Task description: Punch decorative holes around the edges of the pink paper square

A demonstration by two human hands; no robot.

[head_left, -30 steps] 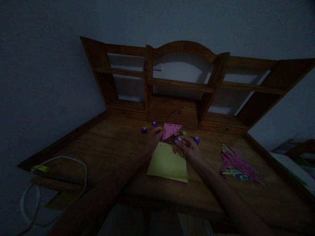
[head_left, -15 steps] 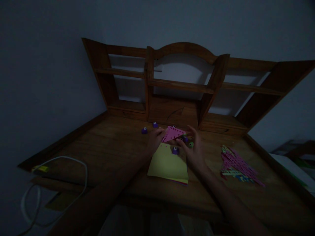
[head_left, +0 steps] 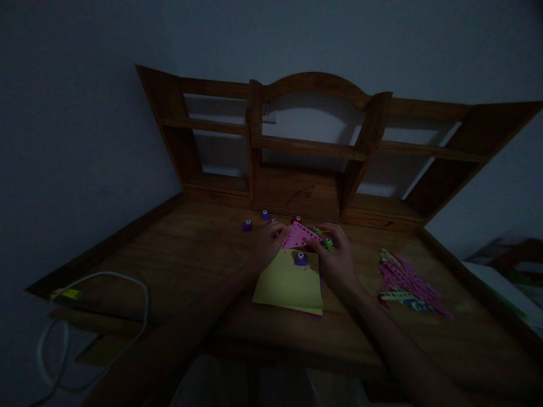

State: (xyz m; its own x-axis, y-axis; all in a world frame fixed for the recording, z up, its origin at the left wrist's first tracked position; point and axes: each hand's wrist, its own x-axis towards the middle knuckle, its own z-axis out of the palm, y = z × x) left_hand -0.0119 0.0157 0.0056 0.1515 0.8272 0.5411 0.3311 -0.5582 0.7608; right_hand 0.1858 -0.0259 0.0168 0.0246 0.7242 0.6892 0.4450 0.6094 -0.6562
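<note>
My left hand (head_left: 266,246) pinches the left corner of a pink punched sheet of paper (head_left: 298,234), held just above the desk. My right hand (head_left: 335,254) is closed around the sheet's right side, next to a green punch (head_left: 328,244). A purple punch (head_left: 301,259) stands on the top edge of a yellow stack of paper (head_left: 288,282), between both hands. The room is dim, so the fingers are hard to see in detail.
Two more purple punches (head_left: 247,225) stand at the back left of the wooden desk (head_left: 190,254). A heap of punched paper strips (head_left: 405,280) lies at the right. A white cable (head_left: 106,282) loops at the left front corner. An empty shelf unit (head_left: 314,147) stands behind.
My right hand set down the purple punch on the yellow stack, opened, then closed on the pink sheet's right side. My left hand kept hold of the sheet.
</note>
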